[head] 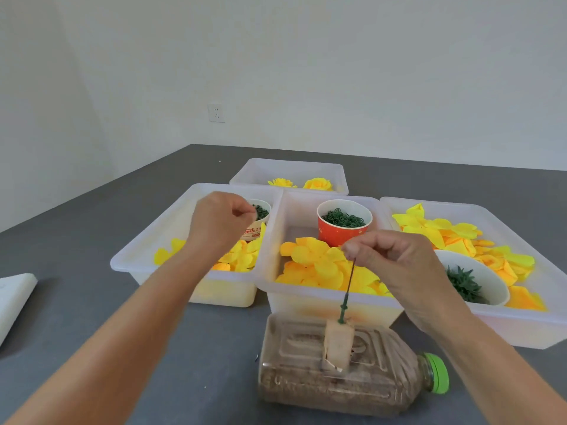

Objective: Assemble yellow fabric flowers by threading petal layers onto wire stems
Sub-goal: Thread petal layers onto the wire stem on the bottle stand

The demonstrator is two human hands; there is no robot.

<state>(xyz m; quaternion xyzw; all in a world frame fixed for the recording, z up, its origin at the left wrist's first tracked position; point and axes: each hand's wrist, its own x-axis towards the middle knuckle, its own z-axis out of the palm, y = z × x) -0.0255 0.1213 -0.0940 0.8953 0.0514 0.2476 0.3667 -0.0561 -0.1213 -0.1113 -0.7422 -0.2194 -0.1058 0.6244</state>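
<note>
While the right hand [395,256] pinches the top of a green wire stem [348,289] standing in a block on a bottle [343,366] lying at lower centre, the left hand [221,222] hovers clenched, possibly pinching something tiny, over the left tray [144,256]. Yellow petals [319,262] fill the centre tray behind the stem, beside a red cup [340,234]; finished flowers [317,184] lie in the far tray on the desk [92,302].

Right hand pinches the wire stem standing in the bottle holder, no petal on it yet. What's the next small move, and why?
Probably bring the left hand to the stem's top and thread on whatever it pinches; that item is too small to identify. The right hand pinches the bare wire stem upright above the bottle, and the left hovers by the paper cup of green rings.
</note>
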